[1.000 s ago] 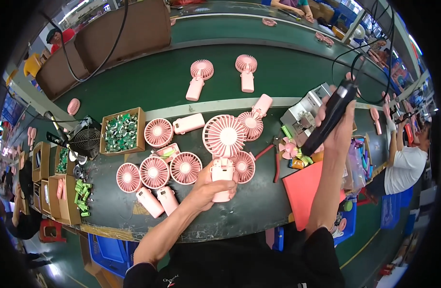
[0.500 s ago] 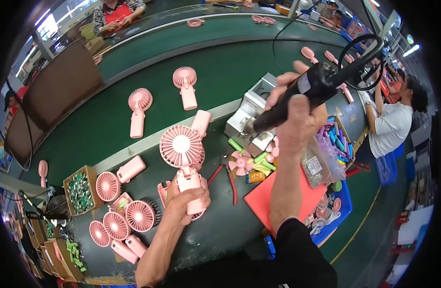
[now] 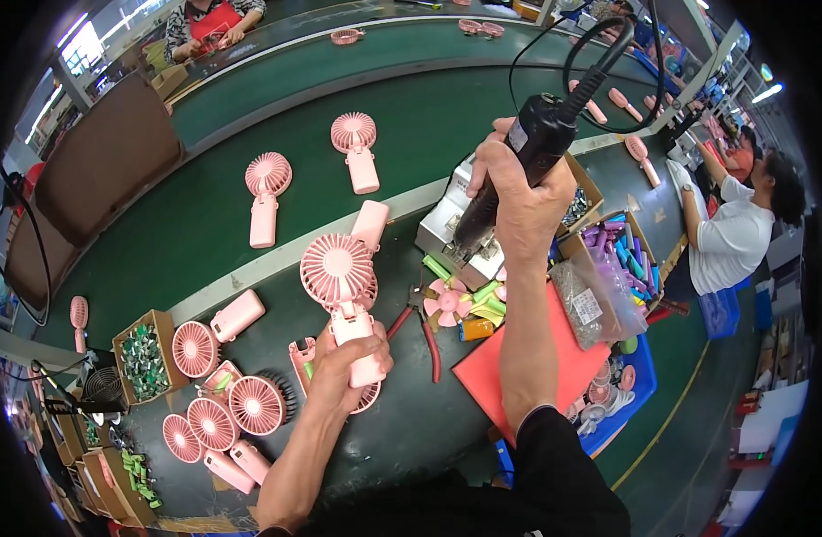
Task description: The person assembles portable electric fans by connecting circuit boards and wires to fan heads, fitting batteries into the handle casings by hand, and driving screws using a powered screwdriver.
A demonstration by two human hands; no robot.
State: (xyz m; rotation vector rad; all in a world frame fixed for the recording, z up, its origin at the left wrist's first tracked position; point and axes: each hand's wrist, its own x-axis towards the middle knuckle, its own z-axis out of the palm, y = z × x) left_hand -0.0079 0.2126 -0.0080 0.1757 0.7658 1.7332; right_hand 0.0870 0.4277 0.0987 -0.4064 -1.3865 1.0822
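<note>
My left hand grips a pink handheld fan by its handle, grille upward, above the dark workbench. In my right hand is a black electric screwdriver, its cord looping up from the top. The tool slants down to the left, its lower end at a silver-grey box-shaped device; whether the tip touches it I cannot tell. Beneath the held fan, other pink fan parts are partly hidden. Red-handled pliers lie to its right, beside a loose pink fan blade.
Pink fan shells and a carton of small green parts sit at left. Two pink fans rest on the green conveyor. A red-orange sheet, bagged parts and a blue bin are at right. Co-workers sit nearby.
The screwdriver has swung more upright, its corded top moving up and left. My right hand has shifted left with it. My left hand still holds the fan almost in place.
</note>
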